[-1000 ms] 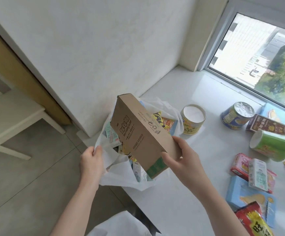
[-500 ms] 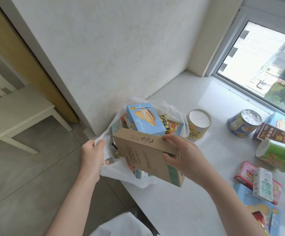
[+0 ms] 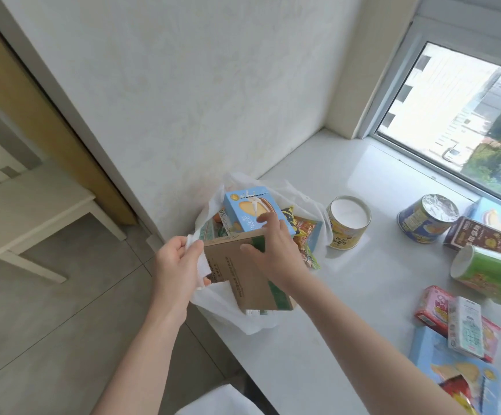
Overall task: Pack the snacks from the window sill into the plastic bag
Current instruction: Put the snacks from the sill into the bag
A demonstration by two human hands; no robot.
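The left hand (image 3: 180, 265) pinches the near rim of the white plastic bag (image 3: 228, 310) between thumb and curled fingers, its grip closed on the film and holding the mouth apart. The right hand (image 3: 273, 253) rests on the top of a brown cardboard box (image 3: 243, 277), thumb against the box's near face and fingers curled over its upper edge, the index fingertip reaching to a light blue biscuit box (image 3: 247, 211) behind it. The brown box stands tilted in the bag's mouth, its lower part sunk in the white film. The blue box stands upright in the bag against the wall, with bright snack packets (image 3: 303, 232) crowded beside it on the right.

The bag sits at the left edge of the window sill (image 3: 348, 295), by the wall. Just right of the bag stands a yellow tub (image 3: 346, 226) with a white lid. Farther along, near the window, a blue foil-topped can (image 3: 426, 220) lies tilted, touching a dark brown box (image 3: 483, 238). A green canister (image 3: 489, 272) lies on its side near the right edge. Near the front right corner a pink packet (image 3: 432, 307) lies under a small white carton (image 3: 466, 327), both on a flat blue box (image 3: 435, 354), with a red bag (image 3: 459, 390) below.
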